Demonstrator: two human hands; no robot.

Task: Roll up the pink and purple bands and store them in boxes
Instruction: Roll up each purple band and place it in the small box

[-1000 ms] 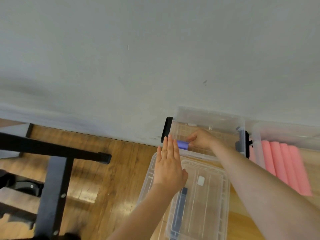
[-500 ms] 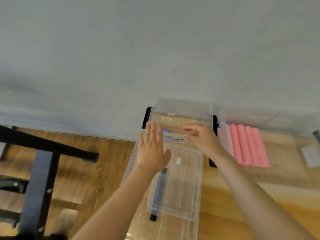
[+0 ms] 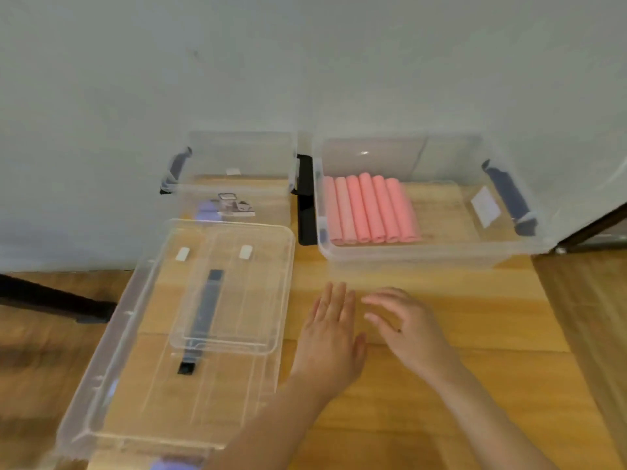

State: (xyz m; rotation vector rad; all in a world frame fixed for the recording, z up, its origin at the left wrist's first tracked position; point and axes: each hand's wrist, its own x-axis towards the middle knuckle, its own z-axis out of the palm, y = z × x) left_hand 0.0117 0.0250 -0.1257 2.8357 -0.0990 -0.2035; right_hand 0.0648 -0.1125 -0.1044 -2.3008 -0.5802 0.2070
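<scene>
A small clear box (image 3: 237, 157) stands at the back by the wall, with one rolled purple band (image 3: 207, 210) lying at its front left. To its right a larger clear box (image 3: 427, 256) holds several rolled pink bands (image 3: 368, 208) side by side. My left hand (image 3: 330, 337) hovers flat over the wooden table with fingers straight, holding nothing. My right hand (image 3: 407, 327) is beside it, fingers relaxed and empty. Both hands are in front of the boxes, apart from them.
Two clear lids lie stacked at the left: a small lid (image 3: 237, 286) on a large lid (image 3: 112, 385) that overhangs the table's left edge. A purple scrap (image 3: 169, 465) shows at the bottom edge. A black frame (image 3: 51, 296) stands on the floor at left.
My right hand has left the purple roll in the small box and pulled back. Both hands have moved toward me and to the right, over the table. The view has tilted down.
</scene>
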